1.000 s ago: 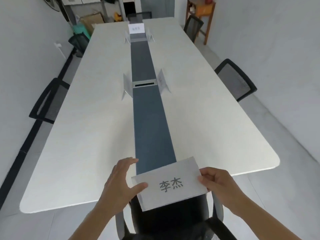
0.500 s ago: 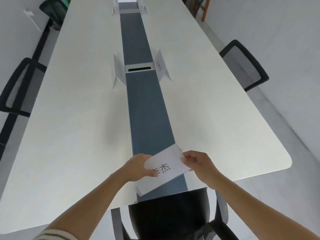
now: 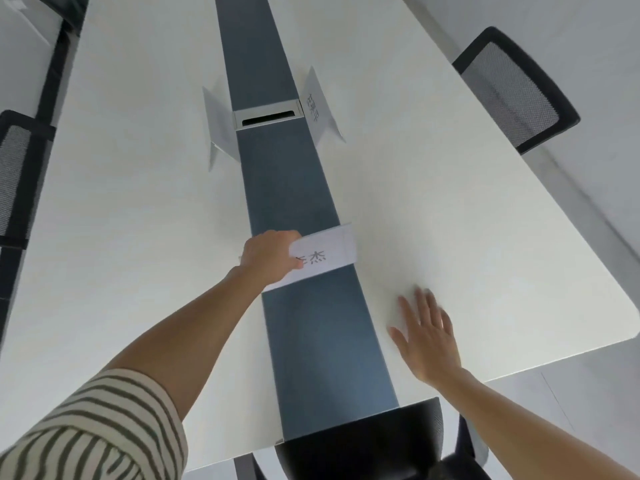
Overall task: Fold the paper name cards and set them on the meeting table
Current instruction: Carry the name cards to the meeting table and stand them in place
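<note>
A white folded name card with black printed characters sits across the blue centre strip of the long white meeting table. My left hand grips the card's left end. My right hand lies flat on the white tabletop to the right of the strip, fingers spread, holding nothing. Two more folded cards stand further up the table, one left of the strip and one right of it.
A metal cable slot is set in the strip between the two standing cards. Black mesh chairs stand at the right, at the left and at the near end of the table.
My right hand let go of the card and dropped flat onto the table. My left hand carried the card forward along the blue strip. The view has tilted down and moved closer.
</note>
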`<state>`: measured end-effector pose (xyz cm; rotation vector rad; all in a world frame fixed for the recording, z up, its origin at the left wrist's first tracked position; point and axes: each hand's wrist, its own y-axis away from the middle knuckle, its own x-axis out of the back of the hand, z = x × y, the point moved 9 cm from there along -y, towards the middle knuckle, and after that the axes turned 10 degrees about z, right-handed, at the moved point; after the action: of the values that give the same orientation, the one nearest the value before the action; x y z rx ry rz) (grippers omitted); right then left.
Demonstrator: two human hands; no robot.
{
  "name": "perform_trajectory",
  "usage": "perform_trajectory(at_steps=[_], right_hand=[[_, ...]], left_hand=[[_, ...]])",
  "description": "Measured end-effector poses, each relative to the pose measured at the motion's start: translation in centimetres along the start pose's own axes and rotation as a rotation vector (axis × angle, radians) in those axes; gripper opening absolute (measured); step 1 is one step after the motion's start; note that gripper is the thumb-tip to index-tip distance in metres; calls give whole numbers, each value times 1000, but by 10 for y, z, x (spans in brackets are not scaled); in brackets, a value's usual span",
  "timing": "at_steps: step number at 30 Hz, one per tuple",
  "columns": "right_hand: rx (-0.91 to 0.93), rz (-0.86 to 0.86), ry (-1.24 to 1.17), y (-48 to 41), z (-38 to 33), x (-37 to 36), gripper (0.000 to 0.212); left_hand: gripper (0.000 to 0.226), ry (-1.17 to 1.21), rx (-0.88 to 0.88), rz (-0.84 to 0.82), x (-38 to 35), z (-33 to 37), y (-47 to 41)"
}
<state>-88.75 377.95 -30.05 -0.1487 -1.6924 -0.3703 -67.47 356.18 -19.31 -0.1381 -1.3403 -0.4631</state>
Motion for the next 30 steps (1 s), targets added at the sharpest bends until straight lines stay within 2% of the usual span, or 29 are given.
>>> perform_trajectory(at_steps=[4, 14, 26, 30], right_hand=[[15, 59, 42, 2, 4, -8, 68], [8, 51, 34, -2, 10, -14, 70], [11, 65, 24, -2, 12, -14, 69], [14, 73, 29, -2, 12, -15, 69]], left_hand=[[44, -65, 21, -15, -6, -9, -33], [45, -74, 6, -6, -11, -18, -83], [45, -88, 15, -81, -14, -20, -98], [59, -156, -11, -70, -16, -20, -99]])
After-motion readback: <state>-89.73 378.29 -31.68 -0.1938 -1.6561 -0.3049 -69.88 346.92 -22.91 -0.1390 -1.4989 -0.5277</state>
